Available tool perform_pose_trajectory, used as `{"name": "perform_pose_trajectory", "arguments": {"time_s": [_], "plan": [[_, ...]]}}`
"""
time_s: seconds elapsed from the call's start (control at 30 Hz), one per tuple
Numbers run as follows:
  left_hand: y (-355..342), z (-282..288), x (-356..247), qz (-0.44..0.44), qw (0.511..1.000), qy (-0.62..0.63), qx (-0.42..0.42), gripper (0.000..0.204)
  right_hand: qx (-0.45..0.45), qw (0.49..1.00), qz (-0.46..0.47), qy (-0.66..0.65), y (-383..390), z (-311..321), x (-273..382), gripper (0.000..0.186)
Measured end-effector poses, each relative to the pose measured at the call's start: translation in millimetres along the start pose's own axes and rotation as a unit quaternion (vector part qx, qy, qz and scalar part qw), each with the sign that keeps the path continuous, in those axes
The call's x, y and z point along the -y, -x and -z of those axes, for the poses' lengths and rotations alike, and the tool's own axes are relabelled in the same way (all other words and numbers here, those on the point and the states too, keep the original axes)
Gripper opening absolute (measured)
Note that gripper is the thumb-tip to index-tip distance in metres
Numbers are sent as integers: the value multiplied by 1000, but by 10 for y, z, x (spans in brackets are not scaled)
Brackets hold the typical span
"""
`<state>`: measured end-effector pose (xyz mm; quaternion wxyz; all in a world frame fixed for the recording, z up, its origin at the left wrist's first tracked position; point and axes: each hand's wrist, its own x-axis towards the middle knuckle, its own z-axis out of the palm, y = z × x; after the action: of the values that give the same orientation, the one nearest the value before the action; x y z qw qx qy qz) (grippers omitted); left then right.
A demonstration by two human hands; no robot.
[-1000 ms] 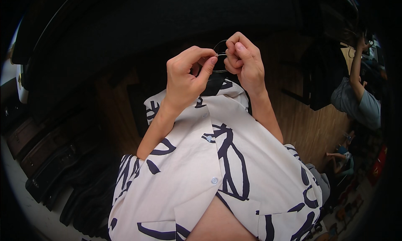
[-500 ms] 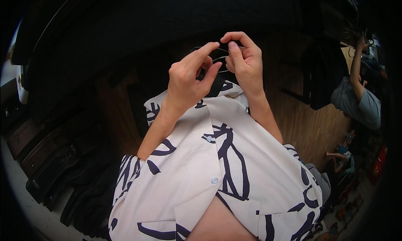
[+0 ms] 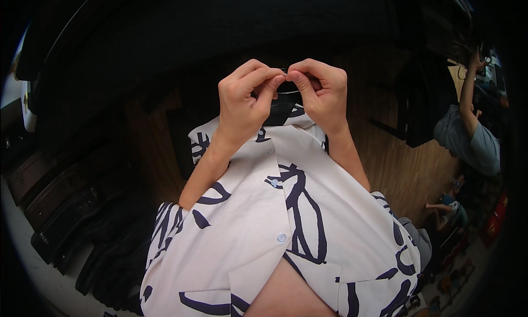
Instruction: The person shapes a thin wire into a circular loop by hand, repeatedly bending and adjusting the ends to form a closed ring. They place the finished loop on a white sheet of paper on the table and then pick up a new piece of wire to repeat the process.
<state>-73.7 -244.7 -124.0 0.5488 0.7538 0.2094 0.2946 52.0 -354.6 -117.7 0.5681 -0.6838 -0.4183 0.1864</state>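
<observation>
A thin wire hook (image 3: 290, 89) sits pinched between both hands, raised above a white shirt (image 3: 286, 218) with dark brush marks. The left hand (image 3: 245, 105) and right hand (image 3: 322, 94) meet fingertip to fingertip, each clenched on the hook, likely to steady the hanging shirt. Below the grip lies a wooden floor (image 3: 404, 171); far right, another person (image 3: 473, 135) works.

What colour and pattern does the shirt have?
The shirt is off-white with dark navy brush-like strokes and pale buttons; the head view shows it.
</observation>
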Motion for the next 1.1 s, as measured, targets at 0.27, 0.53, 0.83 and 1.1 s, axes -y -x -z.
{"name": "perform_pose_trajectory", "arguments": {"time_s": [0.27, 0.53, 0.83, 1.1], "plan": [[-26, 52, -74, 38, 997, 34, 53, 22, 69, 910, -228, -338, -9, 80, -145, 24], [21, -23, 82, 52, 997, 57, 8, 13, 48, 986, -114, -115, -43, 9, -99, 9], [-1, -94, 139, 50, 996, 74, 12, 11, -58, 995, -40, -73, -7, -8, -139, 4], [25, -67, 140, -25, 1000, -16, 0, 18, -128, 989, -35, -70, -16, 31, -226, 6]]}}
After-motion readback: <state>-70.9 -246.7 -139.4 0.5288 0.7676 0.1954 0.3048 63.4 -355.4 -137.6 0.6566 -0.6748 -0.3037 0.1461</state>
